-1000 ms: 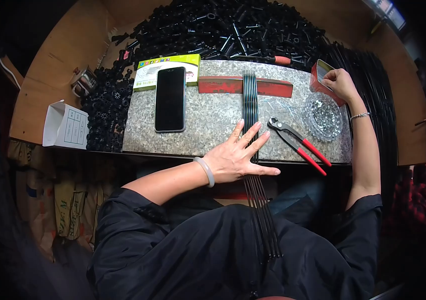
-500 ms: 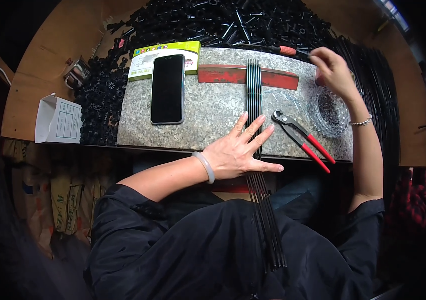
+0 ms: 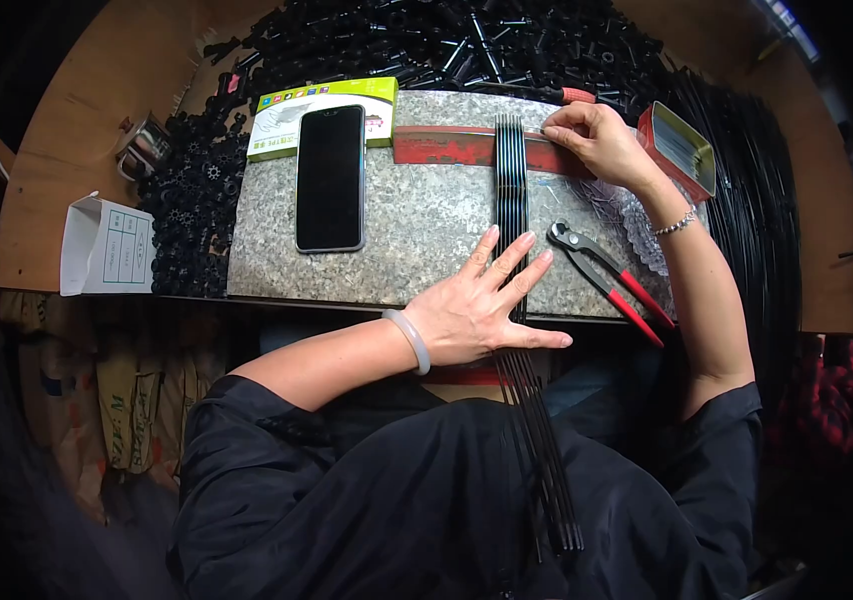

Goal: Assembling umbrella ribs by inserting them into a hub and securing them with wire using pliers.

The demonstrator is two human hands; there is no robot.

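Observation:
My left hand (image 3: 472, 312) lies flat with fingers spread, pressing on a row of thin dark rods (image 3: 511, 195). The rods run side by side from a worn red bar (image 3: 437, 147), across a speckled stone slab (image 3: 402, 225), down over my lap. Close to the rods' far ends, my right hand (image 3: 607, 145) hovers over the right part of the red bar. Its thumb and fingertips are pinched together; whatever they hold is too small to make out. Red-handled pincers (image 3: 612, 275) lie to the right of the rods.
An open red tin (image 3: 655, 150) and a clear glass dish (image 3: 644, 235) stand at right. A phone (image 3: 332, 180) leans against a green-white box (image 3: 272, 138). Black parts (image 3: 417, 50) are heaped behind. At left are a white carton (image 3: 127, 250) and metal mug (image 3: 144, 148).
My right hand has moved left and slightly down, from beside the tin toward the rods' far ends, uncovering the tin. The left hand stays spread on the rods.

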